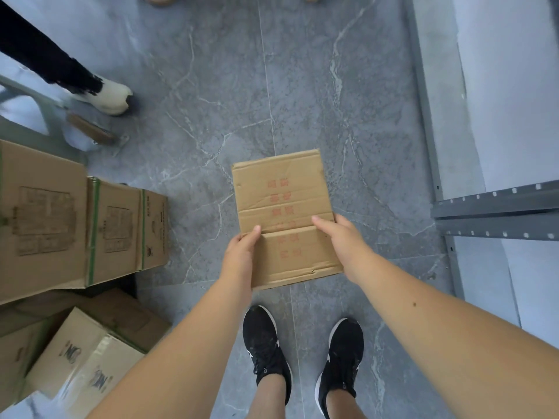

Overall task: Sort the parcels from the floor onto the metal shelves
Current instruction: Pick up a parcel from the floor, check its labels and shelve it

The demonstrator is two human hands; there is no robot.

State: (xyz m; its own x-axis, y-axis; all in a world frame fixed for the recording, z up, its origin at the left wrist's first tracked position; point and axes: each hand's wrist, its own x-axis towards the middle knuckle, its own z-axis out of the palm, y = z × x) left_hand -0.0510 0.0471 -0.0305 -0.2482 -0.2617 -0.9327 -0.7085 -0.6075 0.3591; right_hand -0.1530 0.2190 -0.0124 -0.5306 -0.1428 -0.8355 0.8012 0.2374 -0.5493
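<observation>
I hold a flat box (284,216) above the floor (211,86), my left hand (240,252) and right hand (341,237) clamped on its sides. Next, I'd turn right to the shelf (496,204).

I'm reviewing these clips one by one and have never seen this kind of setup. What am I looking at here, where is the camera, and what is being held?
There is no machine here. The single picture comes from a camera worn on a person's head, looking down at their own arms and black shoes. The left hand and right hand each grip a side of a flat cardboard parcel with red print, held above the grey tiled floor. More cardboard boxes are piled on the floor at the left. The grey metal shelves stand at the right. Another person's leg and pale shoe show at the upper left.
</observation>
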